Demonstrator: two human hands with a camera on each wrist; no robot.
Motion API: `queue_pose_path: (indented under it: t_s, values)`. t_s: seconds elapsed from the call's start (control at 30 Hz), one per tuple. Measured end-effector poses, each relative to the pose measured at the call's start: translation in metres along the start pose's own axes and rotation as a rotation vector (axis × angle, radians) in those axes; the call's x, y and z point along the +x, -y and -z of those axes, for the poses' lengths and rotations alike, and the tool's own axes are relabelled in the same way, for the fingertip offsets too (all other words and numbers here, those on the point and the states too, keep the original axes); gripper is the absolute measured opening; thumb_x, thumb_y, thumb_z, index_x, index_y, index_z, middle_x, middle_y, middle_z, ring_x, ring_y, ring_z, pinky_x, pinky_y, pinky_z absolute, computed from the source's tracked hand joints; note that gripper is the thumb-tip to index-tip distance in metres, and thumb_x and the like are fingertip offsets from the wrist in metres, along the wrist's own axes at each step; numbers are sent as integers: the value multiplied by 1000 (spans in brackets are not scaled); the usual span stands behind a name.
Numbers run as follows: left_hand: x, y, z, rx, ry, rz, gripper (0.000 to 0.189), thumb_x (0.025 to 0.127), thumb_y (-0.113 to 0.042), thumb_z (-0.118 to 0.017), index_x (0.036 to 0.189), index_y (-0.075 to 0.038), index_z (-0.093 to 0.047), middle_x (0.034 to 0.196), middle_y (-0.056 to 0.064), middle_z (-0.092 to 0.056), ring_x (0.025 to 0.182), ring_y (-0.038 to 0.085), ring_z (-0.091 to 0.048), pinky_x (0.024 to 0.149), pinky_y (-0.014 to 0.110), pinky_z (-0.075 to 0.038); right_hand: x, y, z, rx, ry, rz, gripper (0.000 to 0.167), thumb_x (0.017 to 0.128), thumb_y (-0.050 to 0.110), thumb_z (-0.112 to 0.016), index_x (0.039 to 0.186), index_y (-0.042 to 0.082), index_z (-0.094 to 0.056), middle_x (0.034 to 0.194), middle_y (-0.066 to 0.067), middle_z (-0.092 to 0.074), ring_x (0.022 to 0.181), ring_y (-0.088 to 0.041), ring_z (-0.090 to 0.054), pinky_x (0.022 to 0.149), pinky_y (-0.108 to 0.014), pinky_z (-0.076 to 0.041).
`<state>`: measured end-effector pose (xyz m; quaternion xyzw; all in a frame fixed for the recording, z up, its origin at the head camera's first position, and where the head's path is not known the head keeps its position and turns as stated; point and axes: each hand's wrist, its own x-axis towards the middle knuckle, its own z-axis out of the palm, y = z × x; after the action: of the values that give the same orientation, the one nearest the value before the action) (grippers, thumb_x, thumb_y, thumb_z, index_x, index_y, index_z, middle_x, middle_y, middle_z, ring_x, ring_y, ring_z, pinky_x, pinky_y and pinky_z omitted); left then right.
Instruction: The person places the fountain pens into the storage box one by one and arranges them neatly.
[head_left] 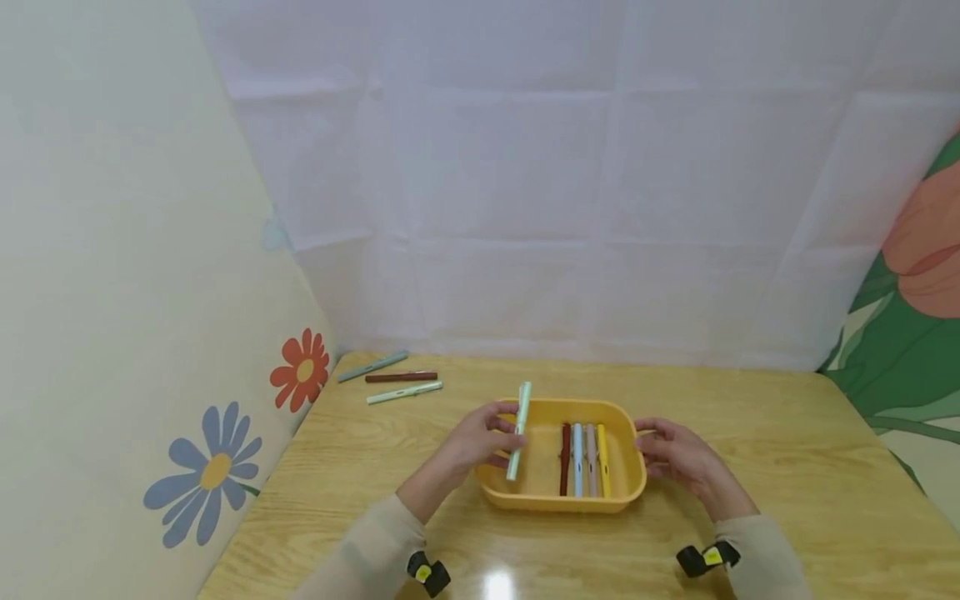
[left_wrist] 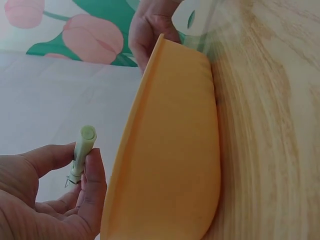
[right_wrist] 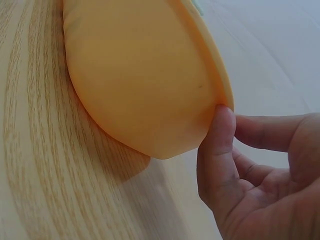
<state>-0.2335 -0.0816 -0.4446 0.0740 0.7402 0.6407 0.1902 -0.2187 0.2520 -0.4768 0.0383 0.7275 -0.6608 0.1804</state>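
My left hand (head_left: 480,435) pinches a light green pen (head_left: 520,429) between thumb and fingers, over the left end of a yellow plastic tray (head_left: 540,502). In the left wrist view the pen (left_wrist: 82,150) appears end-on, beside the tray's outer wall (left_wrist: 170,145). With thumb and fingertips, my right hand (head_left: 678,454) grips the tray's right rim; the right wrist view shows a finger (right_wrist: 220,145) against the wall just under the rim. Inside the tray, a dark red pen (head_left: 566,458), a light blue pen (head_left: 577,458), a mauve pen (head_left: 592,462) and a yellow pen (head_left: 603,458) lie side by side.
At the table's back left lie a grey-blue pen (head_left: 372,367), another dark red pen (head_left: 401,377) and another light green pen (head_left: 405,392). White cloth (head_left: 480,208) hangs behind the wooden table (head_left: 750,433). A flower-patterned wall (head_left: 150,333) stands on the left.
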Motion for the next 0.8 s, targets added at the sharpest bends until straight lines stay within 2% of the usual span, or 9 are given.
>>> queue_pose_path:
  t_s: [0.57,0.8]
  values:
    - [2,2,-14,20,2,35,58,91,0,-70,144,3,-47,100,11,-56,79,18,-62,70,38,-63,1,-3,0,12,6,21,50,101,11,-59,144,-9,-40,100,-5,-66,82,-15,-64,67,-27,-59]
    - [2,1,-20,6,35,39,59,91,3,-69,144,5,-45,101,12,-55,80,19,-62,69,36,-63,1,-2,0,14,7,24,50,101,10,-58,144,-9,-40,100,-5,-66,82,-15,-64,67,-27,-59]
